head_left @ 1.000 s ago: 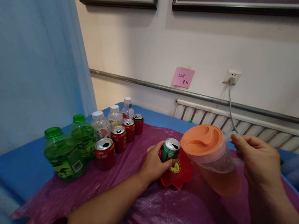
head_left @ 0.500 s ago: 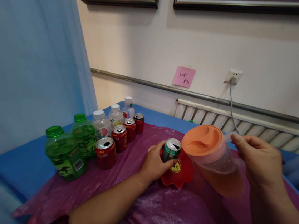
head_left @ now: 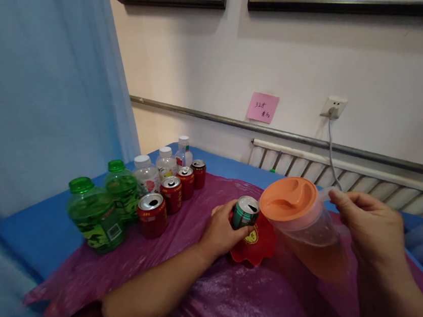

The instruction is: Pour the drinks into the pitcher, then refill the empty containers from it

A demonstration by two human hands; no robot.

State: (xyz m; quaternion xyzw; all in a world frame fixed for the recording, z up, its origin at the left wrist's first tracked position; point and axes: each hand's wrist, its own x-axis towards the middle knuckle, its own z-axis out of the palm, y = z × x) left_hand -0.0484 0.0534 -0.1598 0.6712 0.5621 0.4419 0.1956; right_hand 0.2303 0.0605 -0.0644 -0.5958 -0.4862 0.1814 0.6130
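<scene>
Head view: the right hand grips a clear jug, orange-lidded and part filled, by its handle. Just beside it, the left hand wraps an opened green can, both partly blocking a red dish with a yellow emblem. Beyond stand red cans, then bottles, lettering too small to read. Farther, a pink note begins "32".

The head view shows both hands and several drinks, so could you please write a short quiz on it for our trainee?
1. Which colour is the lid of the pitcher? (a) white (b) orange (c) green
2. True or false: the left hand holds the green can while the right hand holds the pitcher by its handle.
3. How many red cans stand beside the bottles?

Key: 1. b; 2. true; 3. four.
</scene>
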